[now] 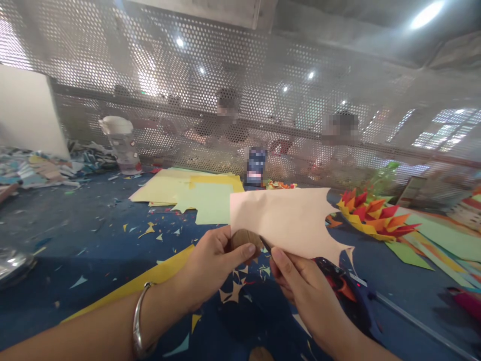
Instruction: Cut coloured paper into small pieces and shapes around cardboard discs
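Observation:
A pale pink sheet of paper (281, 215) with scalloped cuts along its right edge is held up in front of me. My left hand (216, 260) pinches its lower left part, the thumb pressing a small rounded brown piece (244, 240) against it. In my right hand (300, 281), closed in a pen-like grip, is a thin dark pointed tool (265, 243) whose tip meets the paper beside the brown piece. Whether it is a pen or a blade I cannot tell. Small pink offcuts (231, 293) lie below the hands.
A glue gun (341, 288) with a clear glue stick lies by my right hand. Red, orange and yellow folded paper (376, 215) stands at right. Yellow and green sheets (210, 198), a phone (256, 165) and a bottle (122, 145) are at the back, before a perforated screen (169, 75).

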